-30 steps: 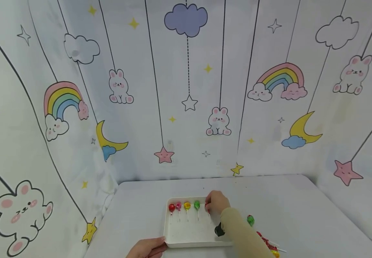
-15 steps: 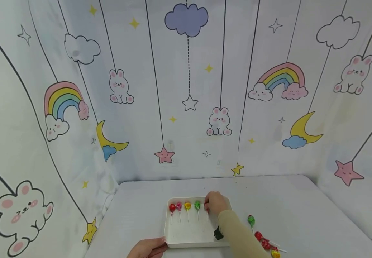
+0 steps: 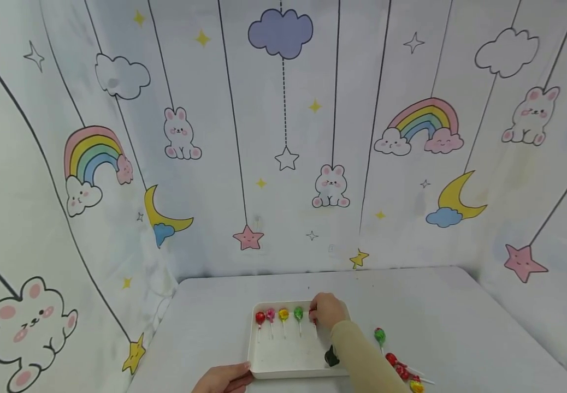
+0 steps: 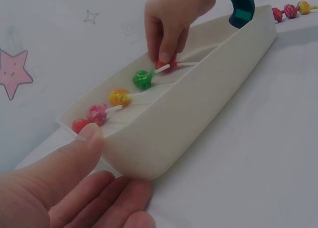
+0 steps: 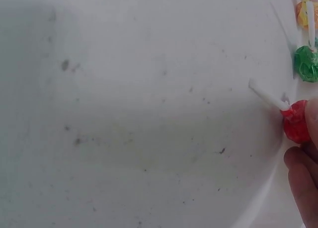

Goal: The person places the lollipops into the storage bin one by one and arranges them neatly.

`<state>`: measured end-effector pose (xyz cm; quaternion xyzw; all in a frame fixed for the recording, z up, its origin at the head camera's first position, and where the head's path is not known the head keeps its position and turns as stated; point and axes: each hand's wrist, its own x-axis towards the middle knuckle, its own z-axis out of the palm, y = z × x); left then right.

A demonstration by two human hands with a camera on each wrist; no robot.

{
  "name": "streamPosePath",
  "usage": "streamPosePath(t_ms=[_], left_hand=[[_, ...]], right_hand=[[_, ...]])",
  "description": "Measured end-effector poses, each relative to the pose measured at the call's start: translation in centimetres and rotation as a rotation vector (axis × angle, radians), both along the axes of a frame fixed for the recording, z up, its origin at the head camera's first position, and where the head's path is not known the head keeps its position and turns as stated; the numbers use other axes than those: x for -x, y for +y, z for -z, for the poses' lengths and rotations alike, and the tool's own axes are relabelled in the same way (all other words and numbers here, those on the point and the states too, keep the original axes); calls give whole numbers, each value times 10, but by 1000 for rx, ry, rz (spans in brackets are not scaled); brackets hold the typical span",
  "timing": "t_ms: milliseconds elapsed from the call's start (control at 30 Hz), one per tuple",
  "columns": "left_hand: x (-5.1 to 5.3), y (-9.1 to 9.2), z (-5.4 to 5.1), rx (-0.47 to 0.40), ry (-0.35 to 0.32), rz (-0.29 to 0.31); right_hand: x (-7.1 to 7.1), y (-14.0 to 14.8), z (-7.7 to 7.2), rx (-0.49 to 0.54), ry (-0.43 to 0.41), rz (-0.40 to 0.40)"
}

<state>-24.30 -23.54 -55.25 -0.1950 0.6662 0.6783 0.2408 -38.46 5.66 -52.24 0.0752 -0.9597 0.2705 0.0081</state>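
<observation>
A white tray (image 3: 288, 360) lies on the table with a row of lollipops along its far side: a red one (image 3: 260, 317), a pink one (image 3: 270, 315), a yellow one (image 3: 283, 314) and a green one (image 3: 298, 313). My right hand (image 3: 328, 311) pinches another red lollipop (image 5: 296, 122) by its head at the right end of this row, its stick pointing toward the near side. At the tray's near left corner, my left hand (image 4: 74, 188) grips the wall, thumb on the rim and fingers against the outside below.
Right of the tray, a loose green lollipop (image 3: 379, 335) lies on the white table (image 3: 460, 327). Nearer are red lollipops (image 3: 401, 372) and a yellow one (image 3: 417, 385), close together. A patterned white wall (image 3: 283, 213) stands behind the table.
My right hand has shifted slightly left within the tray, still pinching the red lollipop. The left hand stays at the corner. The whole head view has moved a little.
</observation>
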Motion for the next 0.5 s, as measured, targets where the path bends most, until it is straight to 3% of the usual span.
streamPosePath(t_ms=[300,500], left_hand=[[-1,0,-1,-18,11,16],[-2,-1,1,-35,28,59]], right_hand=[[-1,2,-3,-36,27,3],[-1,4,-1,-33,29,7]])
